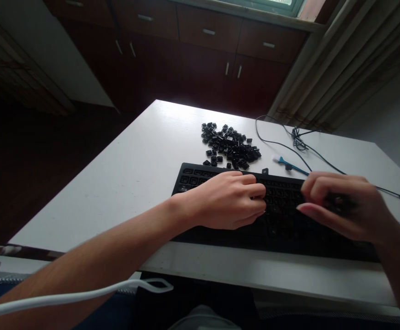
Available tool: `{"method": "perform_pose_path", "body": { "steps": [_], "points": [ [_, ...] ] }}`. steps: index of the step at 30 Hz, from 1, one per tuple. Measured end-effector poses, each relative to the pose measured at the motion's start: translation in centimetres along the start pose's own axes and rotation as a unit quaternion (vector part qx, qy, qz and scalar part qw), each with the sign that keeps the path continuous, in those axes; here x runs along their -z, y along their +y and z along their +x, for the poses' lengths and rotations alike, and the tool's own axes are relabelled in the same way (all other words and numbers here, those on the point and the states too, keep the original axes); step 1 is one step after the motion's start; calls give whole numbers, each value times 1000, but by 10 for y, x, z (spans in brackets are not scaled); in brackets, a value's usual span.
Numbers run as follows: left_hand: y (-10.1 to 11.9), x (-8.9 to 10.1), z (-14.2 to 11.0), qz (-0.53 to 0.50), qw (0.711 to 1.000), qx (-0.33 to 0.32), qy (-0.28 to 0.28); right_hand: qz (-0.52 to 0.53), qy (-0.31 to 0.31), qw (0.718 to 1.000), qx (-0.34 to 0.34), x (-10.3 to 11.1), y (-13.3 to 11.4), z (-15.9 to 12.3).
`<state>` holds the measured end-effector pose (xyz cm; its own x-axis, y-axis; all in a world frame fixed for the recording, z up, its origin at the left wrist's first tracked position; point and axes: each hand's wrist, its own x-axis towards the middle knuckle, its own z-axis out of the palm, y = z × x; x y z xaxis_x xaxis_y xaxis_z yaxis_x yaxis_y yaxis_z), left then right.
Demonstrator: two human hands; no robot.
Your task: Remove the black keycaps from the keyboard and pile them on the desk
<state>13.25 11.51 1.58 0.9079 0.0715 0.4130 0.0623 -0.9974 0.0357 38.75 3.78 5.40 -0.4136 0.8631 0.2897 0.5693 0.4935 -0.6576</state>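
A black keyboard (220,236) lies along the near side of the white table. My left hand (232,199) rests over its middle with the fingers curled down onto the keys. Whatever its fingertips grip, if anything, is hidden beneath the hand. Over the keyboard's right part is my right hand (347,206), slightly blurred, its fingers and thumb bent around something dark that I cannot make out. Beyond the keyboard lies a loose pile of black keycaps (232,144), many turned underside up. One single keycap (265,171) sits close to the keyboard's back edge.
A blue brush (291,165) with white bristles lies behind the keyboard, beside another small dark piece (288,167). A black cable (299,140), bunched in a knot, trails across the white table (117,183). A white cord (65,298) crosses the lower left. Dark cabinets (186,64) stand behind.
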Motion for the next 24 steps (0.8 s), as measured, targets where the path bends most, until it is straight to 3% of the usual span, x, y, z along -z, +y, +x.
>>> {"method": "perform_pose_path", "body": {
  "steps": [3, 6, 9, 11, 14, 18, 22, 24],
  "points": [
    [-2, 0, -1, -3, 1000, 10, -9, 225, 123, 966, -28, -6, -11, 2],
    [-7, 0, -3, 6, 999, 37, 4, 355, 98, 929, -46, -12, -26, 9],
    [-14, 1, -5, 16, 996, 76, 37, 352, 55, 932, -58, -9, -44, 19],
    [-17, 2, -7, 23, 993, 96, 58, 337, 75, 938, -44, -7, -52, 24],
    [-20, 4, -7, 36, 990, 113, 76, 356, 144, 923, -17, -21, -52, 30],
    [-20, 3, -7, 53, 988, 122, 79, 352, 69, 930, -84, -46, -45, 34],
    [-20, 1, -7, 57, 989, 112, 73, 357, 96, 928, -57, -31, -52, 33],
    [-20, 0, -7, 56, 990, 111, 68, 323, 96, 940, -52, -18, -53, 32]
  ]
}}
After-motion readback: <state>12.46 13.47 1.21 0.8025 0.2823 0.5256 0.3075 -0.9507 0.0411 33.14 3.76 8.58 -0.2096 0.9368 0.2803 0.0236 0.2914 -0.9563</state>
